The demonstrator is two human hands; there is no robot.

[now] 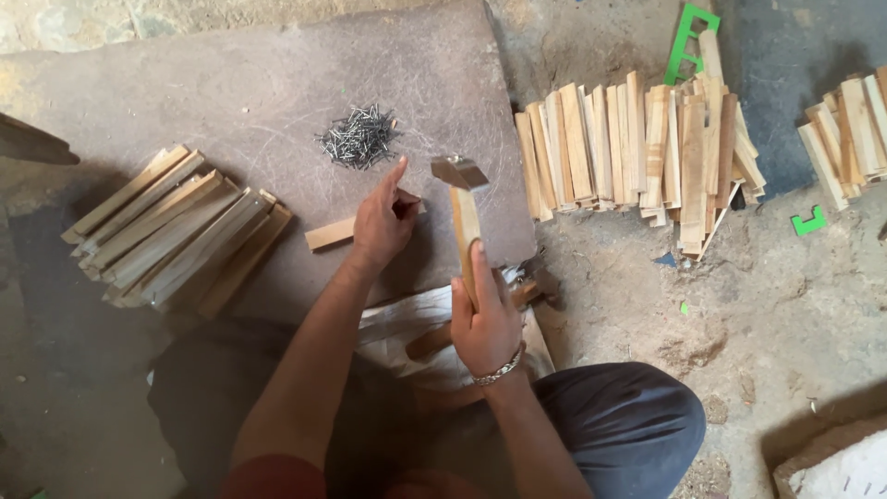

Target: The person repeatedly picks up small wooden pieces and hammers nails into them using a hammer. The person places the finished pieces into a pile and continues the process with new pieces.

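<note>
Nearest the lens, the right hand wraps its fingers tight around the wooden handle of a hammer, its steel head raised above a short wooden strip on the grey slab. Upon that strip rests the left hand, forefinger extended, remaining fingers curled and pinched together. Loose nails lie heaped just beyond. Stacked wooden slats sit left, another pile right.
</note>
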